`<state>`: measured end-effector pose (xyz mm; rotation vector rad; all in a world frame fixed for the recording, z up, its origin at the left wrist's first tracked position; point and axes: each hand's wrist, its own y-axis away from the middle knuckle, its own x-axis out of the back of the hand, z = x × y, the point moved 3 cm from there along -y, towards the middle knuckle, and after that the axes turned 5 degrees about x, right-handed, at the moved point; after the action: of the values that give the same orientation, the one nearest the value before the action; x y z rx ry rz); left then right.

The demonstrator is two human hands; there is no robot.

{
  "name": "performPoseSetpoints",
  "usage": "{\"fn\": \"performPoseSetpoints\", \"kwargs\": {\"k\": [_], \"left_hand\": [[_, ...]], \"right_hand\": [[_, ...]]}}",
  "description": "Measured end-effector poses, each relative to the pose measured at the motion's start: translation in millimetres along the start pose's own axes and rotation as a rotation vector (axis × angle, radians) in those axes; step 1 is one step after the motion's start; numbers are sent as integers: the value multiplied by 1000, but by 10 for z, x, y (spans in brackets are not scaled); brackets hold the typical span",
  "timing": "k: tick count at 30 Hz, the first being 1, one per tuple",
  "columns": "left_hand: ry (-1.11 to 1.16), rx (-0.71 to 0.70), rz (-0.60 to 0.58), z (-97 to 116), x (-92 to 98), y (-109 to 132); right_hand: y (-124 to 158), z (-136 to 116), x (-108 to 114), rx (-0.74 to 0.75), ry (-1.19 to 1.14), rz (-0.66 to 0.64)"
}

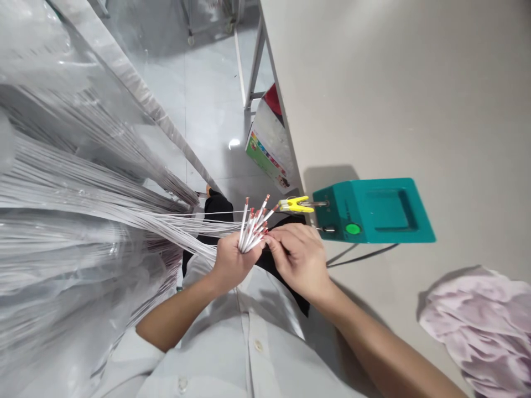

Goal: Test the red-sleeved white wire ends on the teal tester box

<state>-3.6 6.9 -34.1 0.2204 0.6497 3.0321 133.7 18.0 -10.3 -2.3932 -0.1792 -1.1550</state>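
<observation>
My left hand [230, 260] is closed round a bundle of thin white wires [251, 229] whose bare copper-coloured ends fan out upward. The wires trail off to the left into a large hanging mass of white wires [83, 193]. My right hand [298, 257] pinches at the wire ends with thumb and forefinger, right beside the left hand. Just beyond the wire tips is a teal box-shaped machine [373, 213] with a green round button [353, 228] and a yellow forked clip [295, 204] on its front.
The machine stands on a grey table [394, 99] to my right, with a black cable [360, 255] running from it. A crumpled pale pink cloth [481, 320] lies at the table's near right. A colourful carton [267, 149] stands on the floor under the table edge.
</observation>
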Motion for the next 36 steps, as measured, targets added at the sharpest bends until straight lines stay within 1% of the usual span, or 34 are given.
{"fn": "performPoseSetpoints", "kwargs": {"k": [2,4,5,7,9,10,12,15,16,17,18,20,21,23,24,26,28,31,33,36], "left_hand": [[-20,-5,12,3,-2,-4],[-57,-31,13,5,8,-4],[-85,-58,15,7,16,-2],[-158,-151,25,18,35,8],[-232,-276,37,33,52,23],[-260,-336,47,37,61,31],[-301,-419,68,30,78,41],[-343,-489,101,-3,98,49],[-352,-514,108,-14,100,53],[-359,-536,110,-23,98,57],[-363,-550,108,-29,94,61],[-355,-514,112,-33,85,59],[-338,-459,120,-30,82,52],[-275,-302,152,-16,80,33],[-238,-225,161,-5,77,24],[-167,-133,156,30,62,13],[-114,-106,130,64,48,8],[-92,-81,67,70,41,4],[-93,-70,40,43,52,2],[-81,-53,30,-3,71,-16]], "right_hand": [[-3,-28,2,164,142,-25],[-8,-31,7,236,192,-53],[-14,-25,13,229,180,-68],[-32,-11,30,150,87,-88],[-56,4,36,0,-101,-116],[-66,14,28,-102,-234,-135],[-68,43,-25,-371,-580,-185],[-16,64,-163,-835,-1188,-261],[6,61,-203,-948,-1349,-293],[25,58,-231,-1024,-1465,-326],[42,58,-247,-1065,-1542,-362],[71,76,-249,-1078,-1561,-401],[80,95,-235,-1065,-1516,-379],[82,134,-183,-1000,-1365,-278],[72,146,-150,-936,-1266,-222],[33,136,-84,-741,-1059,-152],[-16,95,-33,-491,-832,-116],[-61,24,12,-127,-478,-66],[-60,-4,22,43,-268,-71],[-51,-7,84,219,43,-97]]}}
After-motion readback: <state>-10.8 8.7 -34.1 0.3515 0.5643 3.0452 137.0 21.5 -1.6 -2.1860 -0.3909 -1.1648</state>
